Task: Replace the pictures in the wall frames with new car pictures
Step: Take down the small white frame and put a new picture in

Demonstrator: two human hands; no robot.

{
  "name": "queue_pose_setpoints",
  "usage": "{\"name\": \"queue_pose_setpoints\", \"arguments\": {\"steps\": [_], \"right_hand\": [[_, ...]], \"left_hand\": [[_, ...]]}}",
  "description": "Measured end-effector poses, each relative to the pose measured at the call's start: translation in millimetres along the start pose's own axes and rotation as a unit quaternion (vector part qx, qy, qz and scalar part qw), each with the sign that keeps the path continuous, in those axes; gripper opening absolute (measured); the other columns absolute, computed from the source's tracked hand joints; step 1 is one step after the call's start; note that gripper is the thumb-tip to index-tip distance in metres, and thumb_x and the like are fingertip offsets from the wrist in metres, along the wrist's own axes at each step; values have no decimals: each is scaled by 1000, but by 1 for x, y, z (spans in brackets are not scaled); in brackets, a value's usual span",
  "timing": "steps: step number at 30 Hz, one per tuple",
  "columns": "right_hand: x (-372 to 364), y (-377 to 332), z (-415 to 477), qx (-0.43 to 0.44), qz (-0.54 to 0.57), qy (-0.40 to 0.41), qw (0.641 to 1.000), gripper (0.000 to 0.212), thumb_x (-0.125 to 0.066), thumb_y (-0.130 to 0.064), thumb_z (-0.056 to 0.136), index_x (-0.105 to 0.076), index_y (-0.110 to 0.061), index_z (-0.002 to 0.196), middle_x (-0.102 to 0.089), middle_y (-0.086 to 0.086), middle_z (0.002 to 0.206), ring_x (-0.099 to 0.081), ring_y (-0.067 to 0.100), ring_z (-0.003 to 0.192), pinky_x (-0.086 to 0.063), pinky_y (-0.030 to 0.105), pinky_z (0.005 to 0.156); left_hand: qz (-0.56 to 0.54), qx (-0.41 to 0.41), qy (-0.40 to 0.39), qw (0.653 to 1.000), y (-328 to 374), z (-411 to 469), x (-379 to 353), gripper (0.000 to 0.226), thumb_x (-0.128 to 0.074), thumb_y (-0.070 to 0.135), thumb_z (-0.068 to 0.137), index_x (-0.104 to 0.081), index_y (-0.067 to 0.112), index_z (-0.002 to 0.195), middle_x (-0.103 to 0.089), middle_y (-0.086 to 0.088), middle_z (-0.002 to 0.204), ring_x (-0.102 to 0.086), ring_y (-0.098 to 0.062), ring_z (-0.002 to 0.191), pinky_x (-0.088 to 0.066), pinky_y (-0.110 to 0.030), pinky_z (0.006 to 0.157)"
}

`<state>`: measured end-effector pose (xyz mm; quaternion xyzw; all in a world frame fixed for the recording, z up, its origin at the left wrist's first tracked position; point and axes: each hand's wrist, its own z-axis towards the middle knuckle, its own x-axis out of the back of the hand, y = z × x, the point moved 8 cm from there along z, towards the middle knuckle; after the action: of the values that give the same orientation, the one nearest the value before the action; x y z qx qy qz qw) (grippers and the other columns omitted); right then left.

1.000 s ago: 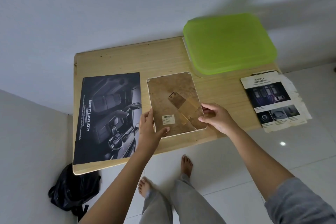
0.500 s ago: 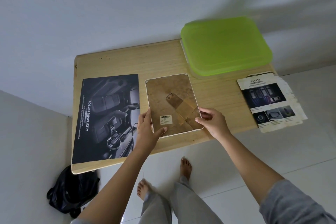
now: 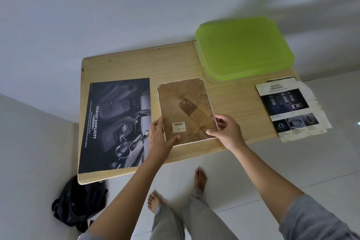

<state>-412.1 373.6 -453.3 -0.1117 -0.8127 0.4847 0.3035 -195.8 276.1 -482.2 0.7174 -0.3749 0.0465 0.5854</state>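
A white-edged picture frame (image 3: 181, 99) lies face down on the wooden table (image 3: 136, 64), its brown backing board and taped stand showing, with a barcode sticker near its front. My left hand (image 3: 159, 138) grips the frame's left front edge, thumb on the backing. My right hand (image 3: 226, 130) holds the right front corner, fingers on the tape. A dark car-interior poster (image 3: 115, 122) reading "ROBUST SIMPLICITY" lies left of the frame. A worn "SAFETY" car leaflet (image 3: 290, 107) lies at the table's right end, overhanging the edge.
A lime-green lidded plastic box (image 3: 243, 48) sits at the back right of the table against the wall. A black bag (image 3: 78, 204) lies on the tiled floor under the left end. My bare feet stand just in front of the table.
The frame has settled flatter on the table. Both hands keep their hold on its front corners; the view has shifted slightly.
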Motion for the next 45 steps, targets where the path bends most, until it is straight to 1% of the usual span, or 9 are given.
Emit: {"name": "queue_pose_setpoints", "arguments": {"steps": [9,13,16,20,24,28,34,41,45], "right_hand": [[-1,-2,-3,31,-66,-50,996,59,-76,-11,73,-51,-12,126,-51,2,118,-53,11,103,-46,22,89],[-10,-30,0,157,-215,-48,963,55,-61,-22,87,-40,-10,136,-43,3,133,-41,14,124,-32,22,103],[-31,-59,14,228,-265,-67,935,52,-51,-21,93,-33,-6,140,-33,8,145,-28,17,136,-28,31,113],[-58,-83,53,251,-337,-103,902,59,-39,-27,98,-14,-4,146,-7,12,156,-3,20,145,-6,24,114],[-75,-74,77,231,-448,-121,855,66,-28,-40,98,-6,1,145,3,19,155,6,27,144,2,31,117],[-80,-72,78,239,-484,-78,838,72,-15,-45,91,-30,8,138,-23,28,148,-19,36,140,-14,39,115],[-87,-70,82,222,-490,-64,841,70,-20,-38,86,-38,11,132,-33,31,142,-31,40,135,-26,45,112],[-92,-62,82,219,-490,-85,840,75,-2,-41,87,-14,9,141,-6,29,151,-1,38,142,-4,41,118],[-92,-52,57,236,-476,-108,840,64,-18,-39,96,-10,1,145,0,22,153,3,32,144,-6,41,119]], "left_hand": [[49,-1,3,999,11,-1,8,81,-72,30,78,-25,19,143,-33,-3,136,-37,-23,126,-37,-41,107],[130,-35,73,988,29,4,21,62,-53,36,91,-28,13,143,-31,-5,145,-30,-22,133,-30,-40,107],[195,-64,67,976,38,23,16,65,-37,45,96,-14,14,148,-10,-4,156,-3,-19,145,-15,-41,117],[272,-101,49,956,46,54,9,78,-9,63,86,7,17,147,20,1,153,26,-11,138,11,-29,113],[290,-85,38,952,38,70,4,80,-6,66,83,17,17,143,26,0,151,26,-13,139,12,-29,114],[287,-85,39,953,34,71,0,80,-6,67,84,16,17,143,23,-2,153,23,-14,141,12,-27,113],[285,-90,49,953,36,72,0,81,-6,68,84,14,16,143,21,-2,153,22,-13,141,16,-23,112],[292,-96,54,950,36,72,2,80,-8,64,85,13,14,143,20,-3,153,19,-16,142,13,-24,113],[295,-96,52,949,35,71,1,80,-6,65,85,15,14,143,20,-3,153,19,-17,142,11,-27,114]]}}
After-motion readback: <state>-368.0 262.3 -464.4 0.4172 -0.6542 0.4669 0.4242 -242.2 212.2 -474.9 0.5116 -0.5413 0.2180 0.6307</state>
